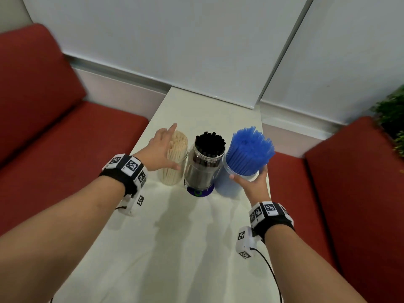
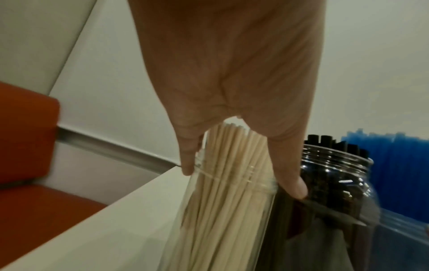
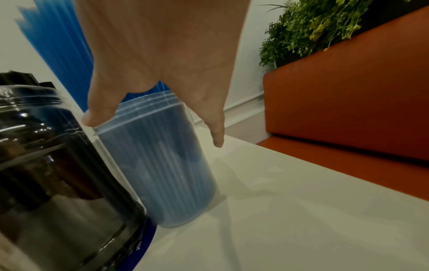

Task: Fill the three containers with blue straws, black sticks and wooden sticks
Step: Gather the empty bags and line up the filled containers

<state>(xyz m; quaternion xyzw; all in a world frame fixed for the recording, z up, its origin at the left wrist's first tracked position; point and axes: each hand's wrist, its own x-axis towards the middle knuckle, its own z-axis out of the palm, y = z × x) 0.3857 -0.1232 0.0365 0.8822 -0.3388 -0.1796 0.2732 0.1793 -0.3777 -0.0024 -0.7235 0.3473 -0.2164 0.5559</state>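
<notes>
Three containers stand in a row on the white table [image 1: 175, 237]. The left clear jar [image 1: 172, 176] holds wooden sticks [image 1: 178, 142]. The middle clear jar [image 1: 201, 171] holds black sticks [image 1: 209, 142]. The right translucent cup [image 1: 227, 184] holds blue straws [image 1: 250, 147]. My left hand [image 1: 172, 147] straddles the wooden-stick jar's neck [image 2: 232, 179], with straight fingers and the thumb [image 2: 292, 187] touching its rim. My right hand [image 1: 248, 174] spreads around the cup's rim [image 3: 144, 110]; its thumb [image 3: 90, 117] touches the rim, and one finger [image 3: 218, 139] stands apart from the cup.
Red cushioned benches [image 1: 54, 138] [image 1: 349, 182] flank the narrow table on both sides. A green plant [image 1: 391, 114] sits behind the right bench. The table's far end meets a white wall [image 1: 196, 51]. Bare tabletop lies between me and the containers.
</notes>
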